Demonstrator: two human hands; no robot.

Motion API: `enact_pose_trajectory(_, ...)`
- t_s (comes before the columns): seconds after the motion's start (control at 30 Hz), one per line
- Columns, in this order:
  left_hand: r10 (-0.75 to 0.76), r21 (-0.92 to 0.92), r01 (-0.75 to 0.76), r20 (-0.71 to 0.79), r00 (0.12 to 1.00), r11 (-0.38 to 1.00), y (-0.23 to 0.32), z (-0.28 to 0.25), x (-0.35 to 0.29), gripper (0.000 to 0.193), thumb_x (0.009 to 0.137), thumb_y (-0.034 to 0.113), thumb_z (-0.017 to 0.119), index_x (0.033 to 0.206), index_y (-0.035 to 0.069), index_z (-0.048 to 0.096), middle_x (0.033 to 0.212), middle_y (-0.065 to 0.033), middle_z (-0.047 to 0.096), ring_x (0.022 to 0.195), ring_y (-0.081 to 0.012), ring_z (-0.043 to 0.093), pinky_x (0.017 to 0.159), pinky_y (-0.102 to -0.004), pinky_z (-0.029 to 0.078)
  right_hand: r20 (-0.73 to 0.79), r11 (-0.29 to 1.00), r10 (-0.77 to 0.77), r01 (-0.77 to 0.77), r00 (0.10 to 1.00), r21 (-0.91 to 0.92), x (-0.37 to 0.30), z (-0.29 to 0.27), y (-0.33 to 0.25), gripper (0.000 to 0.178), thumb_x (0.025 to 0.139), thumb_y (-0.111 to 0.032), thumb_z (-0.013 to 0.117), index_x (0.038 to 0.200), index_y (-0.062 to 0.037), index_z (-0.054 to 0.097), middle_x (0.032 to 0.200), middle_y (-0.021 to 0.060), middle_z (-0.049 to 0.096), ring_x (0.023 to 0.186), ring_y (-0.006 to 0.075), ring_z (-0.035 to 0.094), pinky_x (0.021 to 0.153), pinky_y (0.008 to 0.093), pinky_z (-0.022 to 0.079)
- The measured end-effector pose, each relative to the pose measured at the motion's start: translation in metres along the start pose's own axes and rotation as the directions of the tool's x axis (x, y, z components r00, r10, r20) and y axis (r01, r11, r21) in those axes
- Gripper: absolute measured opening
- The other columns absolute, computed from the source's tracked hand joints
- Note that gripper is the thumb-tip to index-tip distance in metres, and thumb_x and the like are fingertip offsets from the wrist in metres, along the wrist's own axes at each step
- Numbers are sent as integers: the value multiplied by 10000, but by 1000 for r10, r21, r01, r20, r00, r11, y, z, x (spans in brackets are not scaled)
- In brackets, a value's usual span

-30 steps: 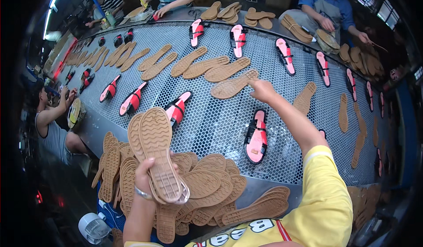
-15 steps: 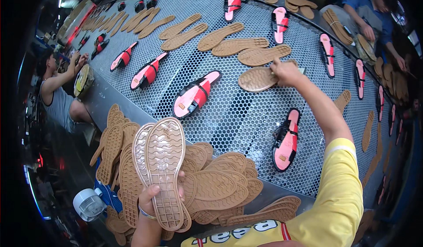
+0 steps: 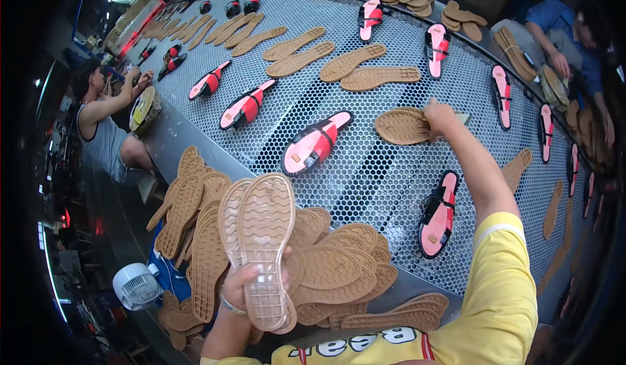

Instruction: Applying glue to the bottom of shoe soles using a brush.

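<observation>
My left hand (image 3: 241, 288) is closed around the heel ends of two overlapping, glossy tan shoe soles (image 3: 266, 225), wavy treads facing up. Over the perforated metal surface, my right hand (image 3: 443, 118) grips brown shoe soles (image 3: 400, 126) by one end; they look stacked, one edge showing under another. Something pale and flat (image 3: 463, 117) sticks out beyond that hand, too little of it visible to name. Just left of the held soles lies a pink sandal with red and black straps (image 3: 317, 143); another sandal (image 3: 438, 215) lies nearer me.
Loose soles (image 3: 336, 267) are heaped along the near edge. A row of soles (image 3: 380, 78) and more sandals (image 3: 248, 104) lie across the perforated surface (image 3: 365, 189). A small white fan (image 3: 136, 286) stands lower left. One person (image 3: 104, 120) sits left, another (image 3: 554, 39) far right.
The sole that lay beside my right hand has left the surface and is now in that hand with the other. The whole view has shifted, with things appearing farther right.
</observation>
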State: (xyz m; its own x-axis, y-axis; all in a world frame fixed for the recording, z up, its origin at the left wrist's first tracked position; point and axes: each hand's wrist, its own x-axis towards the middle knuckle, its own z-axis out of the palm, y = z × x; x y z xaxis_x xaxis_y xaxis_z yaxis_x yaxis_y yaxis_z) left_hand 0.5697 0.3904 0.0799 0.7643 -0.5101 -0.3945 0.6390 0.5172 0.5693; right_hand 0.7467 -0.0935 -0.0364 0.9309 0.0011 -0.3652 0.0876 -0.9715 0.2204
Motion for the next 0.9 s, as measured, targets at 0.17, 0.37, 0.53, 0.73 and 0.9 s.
enact_pose_trajectory(0.17, -9, 122, 18, -68, 998, 992, 1, 3, 8, 608, 735, 85, 604, 1289, -21, 379, 1143, -198, 550, 888, -274, 618, 747, -405, 538, -259, 997, 32, -13, 965, 73, -50, 0, 19, 160, 678, -166, 638, 816, -89, 655, 779, 138, 645, 791, 307, 631, 707, 413, 499)
enact_pose_trajectory(0.37, 49, 199, -42, -28, 998, 979, -7, 8, 19, 531, 788, 114, 646, 1251, -23, 426, 1138, -153, 571, 973, -243, 603, 833, -381, 515, -100, 343, 64, 72, 993, 937, -123, -99, -59, 282, 829, -257, 646, 952, -7, 599, 709, 60, 630, 577, 130, 574, 491, 270, 428)
enact_pose_trajectory(0.53, 78, 36, -81, 94, 993, 996, -17, 33, 30, 631, 695, 343, 785, 1114, -47, 520, 951, -107, 623, 887, -186, 614, 803, -344, 515, 183, 103, -349, -157, 919, 982, -203, -153, -179, 349, 867, -399, 598, 817, -56, 556, 575, -25, 457, 421, 50, 385, 375, 204, 298)
enact_pose_trajectory(0.73, 188, 318, -245, 199, 962, 916, 18, 7, -5, 558, 710, 11, 629, 1229, -63, 441, 1154, -167, 569, 1024, -245, 585, 911, -356, 472, -273, 355, -724, 681, 634, 640, -221, -141, -233, 511, 797, -480, 609, 881, 23, 583, 684, 169, 569, 591, 259, 551, 552, 341, 435)
enact_pose_trajectory(0.9, 251, 407, -274, 110, 962, 871, 112, -38, -64, 672, 691, 71, 584, 1305, -78, 355, 1249, -193, 507, 1125, -287, 524, 994, -376, 404, -502, 490, -598, 781, 625, 388, -209, -123, -203, 247, 822, -248, 634, 754, -13, 603, 592, 160, 568, 552, 331, 572, 510, 410, 447)
